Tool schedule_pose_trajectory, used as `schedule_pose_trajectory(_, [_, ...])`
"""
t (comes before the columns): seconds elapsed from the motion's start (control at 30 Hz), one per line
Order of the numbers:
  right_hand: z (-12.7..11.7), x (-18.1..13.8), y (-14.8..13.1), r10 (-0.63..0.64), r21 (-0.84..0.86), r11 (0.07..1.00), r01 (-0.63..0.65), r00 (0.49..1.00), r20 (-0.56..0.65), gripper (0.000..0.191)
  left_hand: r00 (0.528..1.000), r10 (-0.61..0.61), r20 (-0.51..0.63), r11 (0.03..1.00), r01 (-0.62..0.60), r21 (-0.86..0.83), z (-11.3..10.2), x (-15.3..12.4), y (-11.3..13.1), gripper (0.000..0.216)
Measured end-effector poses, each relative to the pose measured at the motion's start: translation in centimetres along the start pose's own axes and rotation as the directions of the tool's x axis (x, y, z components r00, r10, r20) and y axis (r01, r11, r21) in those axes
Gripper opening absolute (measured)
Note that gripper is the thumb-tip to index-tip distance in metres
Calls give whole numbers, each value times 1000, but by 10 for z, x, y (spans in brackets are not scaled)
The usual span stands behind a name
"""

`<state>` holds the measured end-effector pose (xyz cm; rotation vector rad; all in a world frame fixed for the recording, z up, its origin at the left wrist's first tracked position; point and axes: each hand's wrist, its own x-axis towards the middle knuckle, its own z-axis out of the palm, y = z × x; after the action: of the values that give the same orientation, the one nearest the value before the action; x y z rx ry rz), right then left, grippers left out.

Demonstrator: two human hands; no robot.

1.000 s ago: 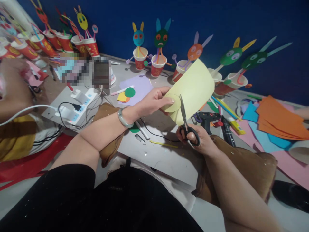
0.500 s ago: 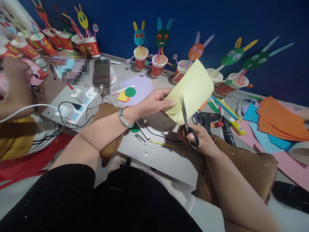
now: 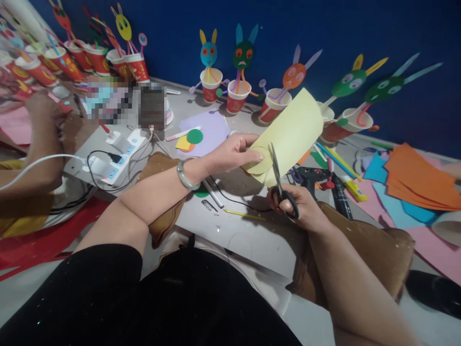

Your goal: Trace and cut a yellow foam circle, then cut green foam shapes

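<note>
My left hand (image 3: 232, 154) pinches a pale yellow paper sheet (image 3: 291, 134) at its lower left, where a round shape is partly cut out. My right hand (image 3: 300, 206) grips black-handled scissors (image 3: 281, 180), thumb and fingers through the loops, blades pointing up into the sheet's lower edge. Both hands are raised above the grey table (image 3: 245, 235). A green bangle sits on my left wrist.
Red-and-white paper cups with paper rabbit figures (image 3: 237, 77) line the blue wall. Orange, blue and pink sheets (image 3: 414, 178) lie right, a black glue gun (image 3: 313, 175) under the sheet. A power strip (image 3: 118, 156) with cables lies left, beside another person's arm (image 3: 39, 144).
The yellow sheet has tilted slightly and the scissors have worked a little further along the round outline. The other person's arm at left has moved inward and lower.
</note>
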<state>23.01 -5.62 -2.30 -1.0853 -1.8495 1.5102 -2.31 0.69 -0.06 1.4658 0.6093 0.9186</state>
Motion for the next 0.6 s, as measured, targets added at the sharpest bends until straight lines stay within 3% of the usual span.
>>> schedule_pose_trajectory(0.6, [-1,2,-2,3,16,1000,-3,1000,-16,75,1000,-9,-2,1000,9,-1,-1,-1,0,50])
